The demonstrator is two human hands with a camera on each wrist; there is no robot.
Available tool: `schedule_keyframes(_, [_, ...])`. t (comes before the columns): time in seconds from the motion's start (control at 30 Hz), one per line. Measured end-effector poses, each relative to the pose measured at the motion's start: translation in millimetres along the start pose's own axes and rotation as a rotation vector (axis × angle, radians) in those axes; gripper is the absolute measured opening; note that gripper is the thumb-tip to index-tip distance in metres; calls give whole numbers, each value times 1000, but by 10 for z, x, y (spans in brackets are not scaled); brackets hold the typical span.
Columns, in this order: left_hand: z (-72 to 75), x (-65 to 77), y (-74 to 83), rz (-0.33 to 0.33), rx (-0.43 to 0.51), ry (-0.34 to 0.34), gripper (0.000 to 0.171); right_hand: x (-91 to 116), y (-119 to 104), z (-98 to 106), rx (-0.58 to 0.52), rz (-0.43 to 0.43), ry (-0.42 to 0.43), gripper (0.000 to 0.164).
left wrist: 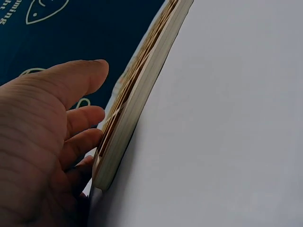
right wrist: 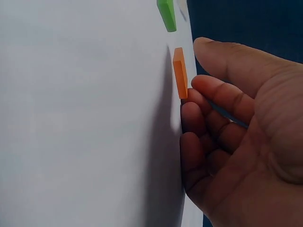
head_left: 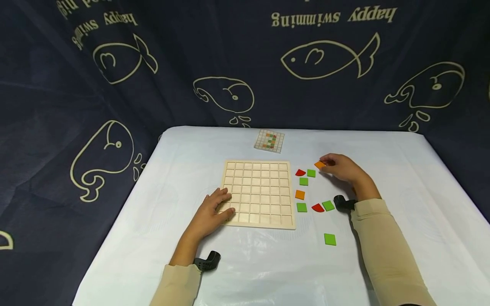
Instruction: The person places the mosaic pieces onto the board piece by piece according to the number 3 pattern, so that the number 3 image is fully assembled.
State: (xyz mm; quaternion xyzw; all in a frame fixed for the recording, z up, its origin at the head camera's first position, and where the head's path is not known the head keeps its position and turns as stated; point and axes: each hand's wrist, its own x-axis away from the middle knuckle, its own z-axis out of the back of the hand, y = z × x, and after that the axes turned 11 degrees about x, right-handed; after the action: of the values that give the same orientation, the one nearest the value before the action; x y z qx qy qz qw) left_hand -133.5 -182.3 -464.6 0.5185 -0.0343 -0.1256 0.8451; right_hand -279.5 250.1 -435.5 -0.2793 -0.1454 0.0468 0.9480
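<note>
Tabletop (head_left: pixel 134 246): white. Lone green tile (head_left: pixel 330 239): nearest, well apart from the other pieces. Left hand (head_left: pixel 208 212): at the board's left edge, fingers loosely extended; light, steady pressure should keep the board from sliding. Near red piece (head_left: pixel 317 208): beside the board, between two green squares. Board (head_left: pixel 254 197): wooden, gridded, flat. Near orange tile (head_left: pixel 300 194): just beside the board's right edge. Right hand (head_left: pixel 343 168): grip narrow, thumb and fingers curved about the far orange tile (right wrist: pixel 180 75); whether the pinch is closed, cannot tell. Handling: thin and square, probably best taken by opposite edges, face level, fingertips clear of the neighbouring green square (head_left: pixel 311 173). Patterned card (head_left: pixel 269 141): beyond the board. Curtain (head_left: pixel 160 97): dark, farthest.
</note>
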Motion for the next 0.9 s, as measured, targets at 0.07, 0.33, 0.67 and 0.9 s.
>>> schedule_keyframes(0.07, [-6, -1, -12, -6, -8, -3, 53, 7, 4, -1, -2, -6, 2, 43])
schedule_keyframes(0.33, [3, -6, -23, -61, -77, -28, 56, 1, 20, -23, -6, -11, 14, 45])
schedule_keyframes(0.67, [102, 48, -96, -93, -99, -57, 46, -66, 35, -75, 5, 35, 31, 43])
schedule_keyframes(0.9, [74, 28, -139, -121, -79, -72, 46, -74, 46, -79, 35, 34, 52, 39])
